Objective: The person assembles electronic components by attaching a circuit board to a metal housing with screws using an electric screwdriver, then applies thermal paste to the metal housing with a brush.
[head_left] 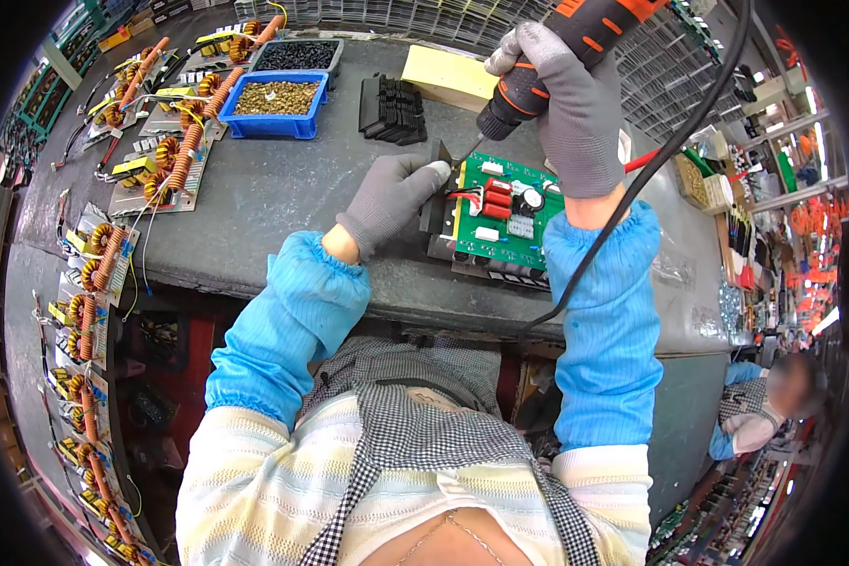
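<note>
My right hand, in a grey glove, grips an orange and black electric screwdriver. Its bit points down at the left edge of a green circuit board lying on the grey bench. My left hand, also gloved, presses a black finned heat sink against the board's left side, thumb by the screwdriver bit. The board carries red and white parts and a black round capacitor. A black cable runs from the screwdriver past my right forearm.
A blue bin of brass parts and a bin of black parts stand at the far left. A stack of black heat sinks and a yellow block lie behind the board. Copper coil assemblies line the left. Another person sits lower right.
</note>
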{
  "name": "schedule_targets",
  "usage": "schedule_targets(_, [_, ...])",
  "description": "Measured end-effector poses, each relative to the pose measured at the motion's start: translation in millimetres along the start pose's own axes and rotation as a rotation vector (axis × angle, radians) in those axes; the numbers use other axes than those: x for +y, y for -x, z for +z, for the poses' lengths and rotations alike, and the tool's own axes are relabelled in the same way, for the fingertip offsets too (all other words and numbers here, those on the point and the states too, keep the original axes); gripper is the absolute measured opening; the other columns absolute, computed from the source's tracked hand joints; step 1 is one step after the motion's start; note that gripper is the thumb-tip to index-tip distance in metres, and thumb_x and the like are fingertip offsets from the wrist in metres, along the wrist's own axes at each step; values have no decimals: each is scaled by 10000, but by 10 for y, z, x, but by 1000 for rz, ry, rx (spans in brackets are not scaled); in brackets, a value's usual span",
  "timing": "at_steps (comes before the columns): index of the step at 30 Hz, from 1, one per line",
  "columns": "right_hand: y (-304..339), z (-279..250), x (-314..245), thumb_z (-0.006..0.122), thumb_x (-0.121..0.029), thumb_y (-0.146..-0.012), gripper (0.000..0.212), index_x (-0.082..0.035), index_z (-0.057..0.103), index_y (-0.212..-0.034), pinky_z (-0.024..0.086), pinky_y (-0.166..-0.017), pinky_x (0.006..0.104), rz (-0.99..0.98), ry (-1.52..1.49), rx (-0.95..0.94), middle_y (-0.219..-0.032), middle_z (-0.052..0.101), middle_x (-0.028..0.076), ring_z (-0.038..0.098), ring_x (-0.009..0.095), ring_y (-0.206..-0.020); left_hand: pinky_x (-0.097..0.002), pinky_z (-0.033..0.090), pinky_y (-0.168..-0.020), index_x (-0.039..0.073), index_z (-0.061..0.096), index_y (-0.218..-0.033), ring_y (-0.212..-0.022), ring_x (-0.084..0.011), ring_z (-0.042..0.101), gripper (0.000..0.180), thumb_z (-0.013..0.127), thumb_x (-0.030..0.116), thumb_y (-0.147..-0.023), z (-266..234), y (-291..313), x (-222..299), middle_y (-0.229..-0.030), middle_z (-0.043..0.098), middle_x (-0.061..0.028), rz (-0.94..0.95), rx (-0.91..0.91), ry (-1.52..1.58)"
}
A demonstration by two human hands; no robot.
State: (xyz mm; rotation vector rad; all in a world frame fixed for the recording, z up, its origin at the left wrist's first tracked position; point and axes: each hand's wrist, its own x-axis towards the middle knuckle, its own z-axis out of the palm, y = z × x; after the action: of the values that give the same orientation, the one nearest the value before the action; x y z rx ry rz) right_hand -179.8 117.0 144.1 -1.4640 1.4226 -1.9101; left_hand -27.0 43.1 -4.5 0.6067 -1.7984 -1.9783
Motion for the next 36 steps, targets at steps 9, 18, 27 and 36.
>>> schedule_targets(9, [4,-42,-114,697,-217,-892,229,-13,656,-989,528,-810,340,10,-15,-196,-869,676,72,658,164,-836,-236,485,-682,-18,655,-1161,-887,-85,606,311,593,253,-1020,-146,-64,-112,-978,666,-33,-81,1,293])
schedule_targets(18, [293,-73,-471,621,-292,-967,391,17,593,-1206,534,-942,474,-250,-488,-33,-973,646,135,657,252,-908,-334,556,-1046,-122,479,-1257,-1180,-269,626,284,410,-65,-987,-254,380,124,-1197,590,-173,-79,47,942])
schedule_targets(27, [679,60,-514,692,-387,-929,664,-27,435,-1424,456,-1008,517,-256,-485,118,-993,593,98,589,233,-933,-279,611,-818,-35,368,-1480,-1092,-267,686,576,590,-68,-949,-61,643,356,-1214,656,-196,171,47,348])
schedule_targets(36, [767,-61,-492,645,-379,-955,678,-69,353,-1483,496,-974,567,-282,-512,73,-1002,619,126,640,280,-941,-272,614,-816,-16,324,-1508,-1101,-222,677,625,600,-63,-949,10,693,385,-1227,673,-210,180,59,312])
